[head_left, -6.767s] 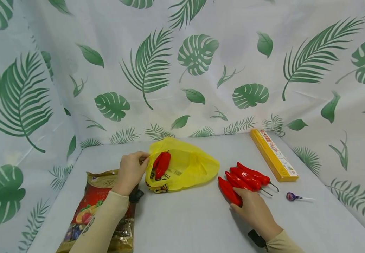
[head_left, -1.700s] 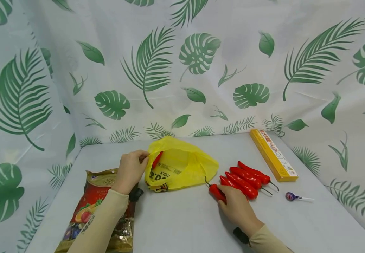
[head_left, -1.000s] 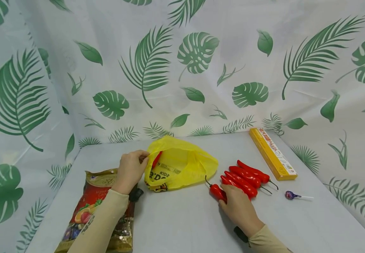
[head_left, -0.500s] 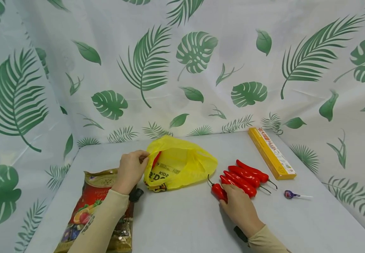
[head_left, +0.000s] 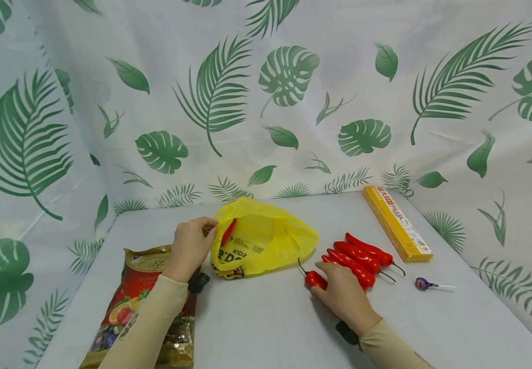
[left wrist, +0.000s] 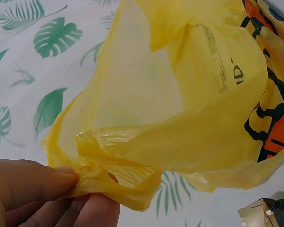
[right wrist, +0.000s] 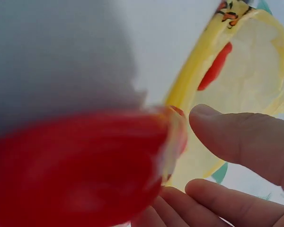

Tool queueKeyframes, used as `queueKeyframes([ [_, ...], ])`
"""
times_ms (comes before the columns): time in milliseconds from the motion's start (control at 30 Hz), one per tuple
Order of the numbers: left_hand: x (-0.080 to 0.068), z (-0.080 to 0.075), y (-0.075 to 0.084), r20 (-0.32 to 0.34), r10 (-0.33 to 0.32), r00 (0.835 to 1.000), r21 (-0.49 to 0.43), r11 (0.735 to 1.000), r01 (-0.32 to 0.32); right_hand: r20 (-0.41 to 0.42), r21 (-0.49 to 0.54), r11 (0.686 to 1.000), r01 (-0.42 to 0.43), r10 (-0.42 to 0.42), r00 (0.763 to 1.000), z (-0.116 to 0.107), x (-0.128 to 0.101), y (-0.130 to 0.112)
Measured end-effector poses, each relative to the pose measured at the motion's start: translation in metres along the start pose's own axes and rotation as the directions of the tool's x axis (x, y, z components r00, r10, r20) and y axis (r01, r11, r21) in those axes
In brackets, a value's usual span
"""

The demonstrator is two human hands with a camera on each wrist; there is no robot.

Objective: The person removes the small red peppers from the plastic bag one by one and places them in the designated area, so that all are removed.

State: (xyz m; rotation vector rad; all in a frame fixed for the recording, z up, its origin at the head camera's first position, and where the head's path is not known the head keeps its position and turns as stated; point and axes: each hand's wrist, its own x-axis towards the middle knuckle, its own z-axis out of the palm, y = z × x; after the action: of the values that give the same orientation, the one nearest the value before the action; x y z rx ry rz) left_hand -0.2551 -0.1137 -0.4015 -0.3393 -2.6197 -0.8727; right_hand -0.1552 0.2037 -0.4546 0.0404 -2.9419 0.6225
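My left hand (head_left: 189, 246) pinches the rim of a yellow plastic bag (head_left: 289, 243) between thumb and fingers, so its mouth gapes; the left wrist view shows the bunched edge of the bag (left wrist: 118, 184). Inside, part of a red chili pepper (head_left: 228, 231) shows. My right hand (head_left: 345, 292) is over another red chili pepper (head_left: 314, 279) on the table, whose stem points toward the bag. In the right wrist view the thumb (right wrist: 215, 125) stands a little off this blurred chili pepper (right wrist: 80, 165), fingers loosely spread. Three more chili peppers (head_left: 358, 256) lie alongside.
A shiny red and gold candy bag (head_left: 132, 297) lies at the left, partly under my left forearm. At the right are a yellow pasta box (head_left: 397, 223) and a lollipop (head_left: 425, 284). Leaf-printed cloth (head_left: 307, 169) hangs behind the table.
Since the oldest frame, the chili pepper at my right hand has turned stem toward the bag, and less red shows inside the bag. Just now my right fingers have loosened and spread. Left hand unmoved.
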Motion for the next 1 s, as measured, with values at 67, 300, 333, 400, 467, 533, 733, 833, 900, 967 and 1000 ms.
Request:
queueKeyframes([
  [67, 0.000, -0.001, 0.000, 0.000, -0.008, 1.000, 0.001, 1.000, 0.008, 0.009, 0.028, 0.999, 0.016, -0.016, 1.000, 0.000, 0.006, -0.003],
  [300, 0.000, -0.002, -0.003, -0.011, -0.016, 1.000, 0.010, 1.000, 0.016, 0.018, 0.189, 0.976, 0.111, -0.117, 0.993, -0.003, 0.029, -0.021],
  [333, 0.001, -0.003, -0.003, -0.012, -0.020, 1.000, 0.012, 1.000, 0.020, 0.020, 0.207, 0.970, 0.126, -0.133, 0.991, -0.003, 0.033, -0.025],
  [400, 0.001, -0.003, -0.004, -0.011, -0.029, 1.000, 0.014, 0.999, 0.029, 0.037, 0.235, 0.963, 0.136, -0.149, 0.988, -0.001, 0.042, -0.035],
  [467, 0.001, -0.004, -0.003, -0.007, -0.038, 0.999, 0.013, 0.999, 0.038, 0.060, 0.253, 0.956, 0.146, -0.166, 0.984, 0.002, 0.051, -0.045],
  [533, 0.001, -0.004, -0.003, -0.003, -0.045, 0.999, 0.007, 0.999, 0.045, 0.093, 0.275, 0.952, 0.138, -0.169, 0.981, 0.008, 0.061, -0.056],
  [733, 0.002, -0.003, -0.001, -0.001, -0.048, 0.999, -0.010, 0.999, 0.048, 0.150, 0.325, 0.932, 0.160, -0.218, 0.964, 0.031, 0.090, -0.087],
  [833, 0.003, -0.003, -0.002, -0.003, -0.040, 0.999, -0.009, 0.999, 0.040, 0.180, 0.336, 0.927, 0.169, -0.240, 0.954, 0.046, 0.108, -0.102],
  [900, 0.003, -0.004, -0.002, -0.005, -0.037, 0.999, -0.009, 0.999, 0.037, 0.196, 0.325, 0.928, 0.180, -0.252, 0.948, 0.058, 0.119, -0.112],
  [967, 0.003, -0.004, -0.003, -0.009, -0.031, 0.999, -0.011, 0.999, 0.031, 0.209, 0.318, 0.930, 0.185, -0.259, 0.943, 0.070, 0.129, -0.120],
  [1000, 0.002, -0.003, -0.003, -0.012, -0.027, 1.000, -0.012, 1.000, 0.027, 0.205, 0.313, 0.930, 0.192, -0.264, 0.943, 0.076, 0.134, -0.124],
])
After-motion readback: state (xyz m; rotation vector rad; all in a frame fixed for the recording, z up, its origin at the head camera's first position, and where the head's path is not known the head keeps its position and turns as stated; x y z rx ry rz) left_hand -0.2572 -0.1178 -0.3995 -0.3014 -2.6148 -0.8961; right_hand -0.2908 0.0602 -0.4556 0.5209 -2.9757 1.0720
